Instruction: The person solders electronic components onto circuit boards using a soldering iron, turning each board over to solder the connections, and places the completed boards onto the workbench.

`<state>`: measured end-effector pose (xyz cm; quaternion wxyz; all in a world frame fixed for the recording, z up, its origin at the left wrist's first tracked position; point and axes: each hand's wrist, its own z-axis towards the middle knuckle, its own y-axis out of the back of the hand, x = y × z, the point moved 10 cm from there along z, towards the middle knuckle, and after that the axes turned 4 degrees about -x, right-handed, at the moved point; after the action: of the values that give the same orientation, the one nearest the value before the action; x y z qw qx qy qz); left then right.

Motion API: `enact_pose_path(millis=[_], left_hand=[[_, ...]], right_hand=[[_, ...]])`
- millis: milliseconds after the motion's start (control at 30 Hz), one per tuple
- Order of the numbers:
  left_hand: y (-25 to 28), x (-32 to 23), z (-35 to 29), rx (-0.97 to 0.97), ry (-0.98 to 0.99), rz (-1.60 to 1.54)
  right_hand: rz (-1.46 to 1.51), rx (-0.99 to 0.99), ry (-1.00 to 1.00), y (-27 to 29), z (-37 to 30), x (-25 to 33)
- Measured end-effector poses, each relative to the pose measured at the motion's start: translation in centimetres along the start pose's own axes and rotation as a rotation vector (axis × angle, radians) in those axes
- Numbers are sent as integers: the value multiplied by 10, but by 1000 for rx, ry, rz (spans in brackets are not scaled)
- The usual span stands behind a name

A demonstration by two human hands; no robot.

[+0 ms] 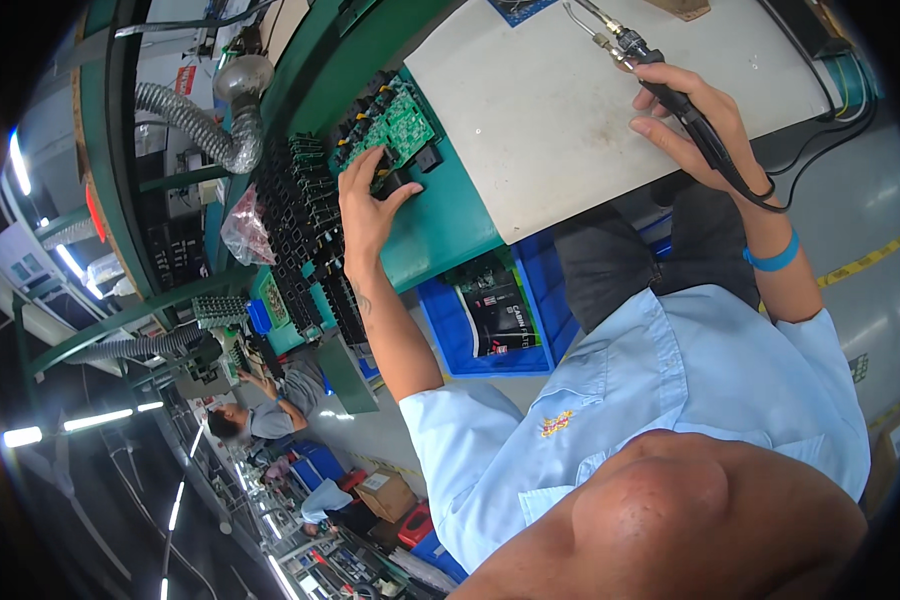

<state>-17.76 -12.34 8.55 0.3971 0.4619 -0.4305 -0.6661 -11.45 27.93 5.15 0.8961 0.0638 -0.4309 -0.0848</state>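
My left hand is at the left of the bench, its thumb and fingers curved round a black rounded part at the near end of green circuit boards. Whether that part is fixed to a board is hard to see. In my right hand is a soldering iron with a black handle. It is held above the pale work mat. A thin bent metal tube runs beside its metal front end. The iron's black cable trails past my wrist, which wears a blue band.
Rows of black racks with boards line the left side. Below the bench edge stands a blue bin with printed packaging inside. A flexible metal duct hangs at upper left. Another person works farther off. Cables hang at right.
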Motion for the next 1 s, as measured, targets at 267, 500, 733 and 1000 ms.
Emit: enact_pose_path(millis=[267,500,733,1000], left_hand=[[22,-8,14,10,-66,34],[44,-5,23,-204,-90,121],[52,-30,33,-217,-272,243],[91,-87,24,-382,-457,446]], right_hand=[[-37,-53,23,3,1,3],[-32,-62,42,-1,3,6],[-15,-72,32,2,4,9],[-25,-74,36,0,5,9]])
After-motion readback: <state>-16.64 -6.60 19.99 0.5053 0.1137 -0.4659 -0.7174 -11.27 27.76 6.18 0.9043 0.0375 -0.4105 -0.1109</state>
